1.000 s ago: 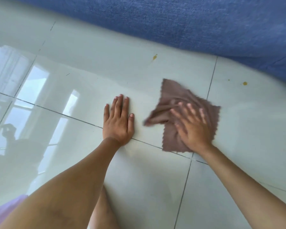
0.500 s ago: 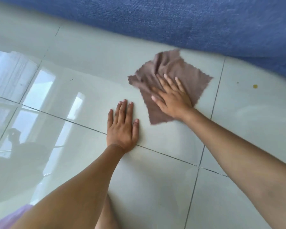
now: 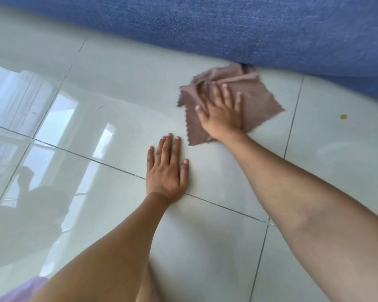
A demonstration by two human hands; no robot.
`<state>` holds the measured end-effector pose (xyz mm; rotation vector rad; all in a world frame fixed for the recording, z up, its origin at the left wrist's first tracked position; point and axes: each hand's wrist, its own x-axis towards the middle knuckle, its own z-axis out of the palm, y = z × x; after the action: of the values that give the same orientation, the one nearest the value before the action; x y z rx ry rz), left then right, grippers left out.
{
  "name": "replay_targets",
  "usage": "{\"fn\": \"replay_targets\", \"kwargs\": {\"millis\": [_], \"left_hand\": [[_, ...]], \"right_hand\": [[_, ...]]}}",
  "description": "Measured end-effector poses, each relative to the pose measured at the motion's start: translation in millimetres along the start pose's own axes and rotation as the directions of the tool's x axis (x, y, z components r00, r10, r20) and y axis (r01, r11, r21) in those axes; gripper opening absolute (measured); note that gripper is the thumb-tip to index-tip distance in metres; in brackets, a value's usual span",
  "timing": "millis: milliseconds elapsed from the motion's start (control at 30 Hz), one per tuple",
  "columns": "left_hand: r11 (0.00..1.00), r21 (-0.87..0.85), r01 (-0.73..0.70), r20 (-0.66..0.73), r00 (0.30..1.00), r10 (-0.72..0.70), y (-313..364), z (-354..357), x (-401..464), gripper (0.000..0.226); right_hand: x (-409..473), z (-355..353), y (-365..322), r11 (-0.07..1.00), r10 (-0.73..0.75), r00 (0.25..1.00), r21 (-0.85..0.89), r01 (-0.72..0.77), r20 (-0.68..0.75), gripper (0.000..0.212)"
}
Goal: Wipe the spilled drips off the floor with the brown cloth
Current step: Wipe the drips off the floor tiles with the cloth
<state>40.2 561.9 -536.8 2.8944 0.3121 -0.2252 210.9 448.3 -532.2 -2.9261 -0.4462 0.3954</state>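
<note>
Brown cloth [image 3: 258, 99], glossy pale grey-green floor tiles [image 3: 109, 118], blue woven fabric [image 3: 227, 25], yellow drip [image 3: 343, 116]

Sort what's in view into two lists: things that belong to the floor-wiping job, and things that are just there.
Part of the job:
- brown cloth, spread flat on the floor
- right hand, pressed flat on the cloth
- yellow drip, on the next tile to the right, not yet wiped
- tiled floor

Just there:
- blue fabric furniture, along the far edge
- left hand, flat on the tile as a prop
- lilac fabric, bottom left corner
</note>
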Motion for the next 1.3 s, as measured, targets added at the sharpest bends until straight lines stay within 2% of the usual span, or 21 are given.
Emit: {"fn": "replay_targets", "kwargs": {"millis": [100,167,233,333,400,500,533,600,667,733,800,900,967,1067,1133,1167,1233,1300], "left_hand": [[1.0,-0.002,-0.004,-0.018,1.0,0.004,-1,-1,1,0.066],[1.0,-0.017,0.005,-0.03,1.0,-0.005,-1,-1,1,0.066],[0.999,-0.036,0.0,-0.036,0.999,-0.001,0,-2,0,0.066],[0.999,-0.047,0.004,-0.025,1.0,-0.006,0,-2,-1,0.067],[0.999,-0.052,0.007,-0.022,1.0,-0.008,0,-2,0,0.067],[0.999,-0.048,0.004,-0.011,1.0,-0.005,0,-2,0,0.067],[0.999,-0.044,0.003,-0.01,1.0,-0.003,0,-2,0,0.067],[0.999,-0.036,0.001,-0.011,1.0,-0.002,-1,-2,0,0.067],[1.0,-0.022,-0.006,-0.012,1.0,0.006,-1,-1,0,0.068],[1.0,-0.008,-0.008,-0.003,1.0,0.008,-2,-1,0,0.069],[1.0,-0.014,-0.003,0.006,1.0,0.003,-2,-1,0,0.069],[0.999,-0.033,0.005,0.011,1.0,-0.005,-2,-1,-1,0.068],[0.999,-0.033,0.0,0.012,1.0,0.0,-1,-1,-1,0.07],[1.0,-0.021,0.001,0.005,1.0,-0.001,0,1,-1,0.071],[1.0,-0.015,0.011,0.002,1.0,-0.011,1,2,-1,0.071],[1.0,-0.011,0.014,0.004,1.0,-0.014,1,3,-1,0.071],[1.0,0.0,0.016,0.005,1.0,-0.016,2,3,-1,0.071],[1.0,0.012,0.02,0.003,1.0,-0.02,2,3,-1,0.071]], "right_hand": [[-21,10,-14,0.969,-0.246,0.969,-0.033,0.246,0.001,0.053],[-45,13,12,0.943,-0.331,0.942,-0.058,0.327,-0.063,0.052],[-66,16,56,0.96,-0.278,0.952,-0.069,0.271,-0.126,0.051],[-68,6,107,0.998,-0.062,0.978,-0.026,0.058,-0.198,0.054],[-44,-4,108,0.996,0.085,0.975,-0.009,-0.089,-0.207,0.058],[-4,-11,64,0.972,0.237,0.967,0.033,-0.235,-0.091,0.065],[3,-8,46,0.975,0.223,0.973,0.031,-0.222,-0.053,0.065],[-5,3,14,0.996,0.092,0.994,0.021,-0.09,-0.057,0.061],[-42,17,-6,0.999,-0.045,0.995,0.012,0.047,-0.093,0.059],[-99,32,-7,0.994,-0.098,0.991,0.037,0.102,-0.089,0.058],[-161,44,8,0.999,-0.009,0.997,0.049,0.013,-0.075,0.058],[-237,50,54,0.952,0.307,0.948,0.031,-0.306,-0.085,0.063],[-260,44,93,0.85,0.527,0.846,0.06,-0.524,-0.078,0.07],[-247,29,141,0.669,0.738,0.672,0.182,-0.72,-0.055,0.075],[-212,16,169,0.574,0.814,0.578,0.248,-0.78,-0.065,0.077],[-189,10,182,0.557,0.826,0.56,0.257,-0.79,-0.066,0.078],[-142,-3,200,0.57,0.816,0.576,0.251,-0.783,-0.053,0.079],[-100,-15,205,0.622,0.772,0.635,0.237,-0.746,-0.025,0.074]]}}
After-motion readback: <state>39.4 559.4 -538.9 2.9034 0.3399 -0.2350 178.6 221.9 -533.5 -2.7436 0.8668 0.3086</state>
